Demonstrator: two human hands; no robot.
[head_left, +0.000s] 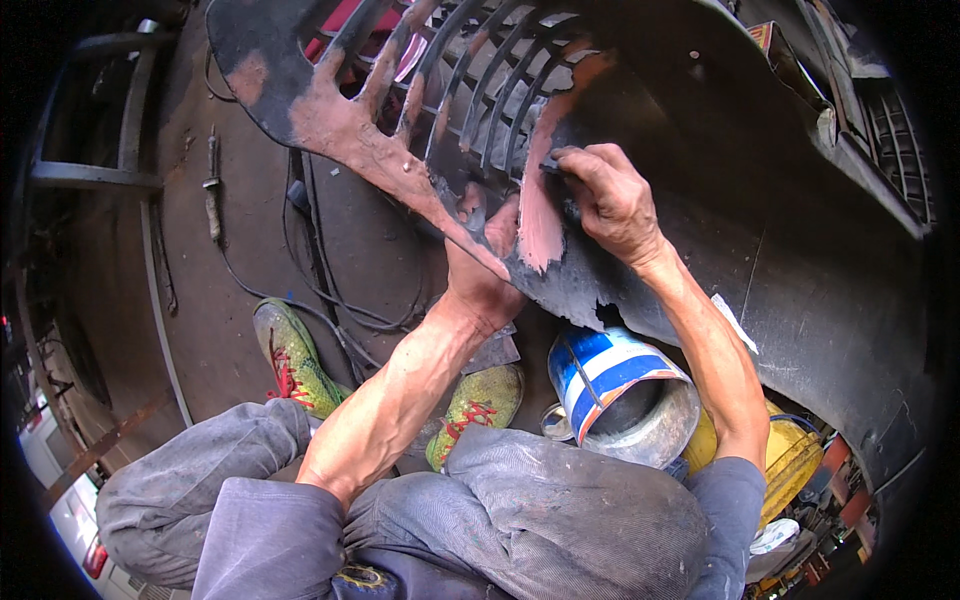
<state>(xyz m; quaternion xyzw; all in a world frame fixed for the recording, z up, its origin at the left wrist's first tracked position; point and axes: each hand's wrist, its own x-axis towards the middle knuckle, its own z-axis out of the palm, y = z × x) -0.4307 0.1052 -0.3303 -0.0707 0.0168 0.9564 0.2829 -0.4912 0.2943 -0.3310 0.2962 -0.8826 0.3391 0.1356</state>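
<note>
A dark car bumper (690, 150) with a slatted grille (480, 75) stretches across the upper view. Pink filler (345, 125) coats its left corner and several slats; a fresher-looking pink strip (541, 225) runs down right of the opening. My left hand (482, 275) reaches under the torn lower edge and grips the bumper from behind, its fingers partly showing through the gap. My right hand (612, 200) is closed in a pinch on a small dark flat piece (551, 164), held at the pink strip's right edge. Its kind is mostly hidden by my fingers.
A blue and white bucket (620, 385) lies tipped by my right knee, with a yellow container (785, 465) beyond. Cables (335, 310) and a worn rod-like tool (212, 195) lie on the brown floor. A metal frame (95, 175) stands far left.
</note>
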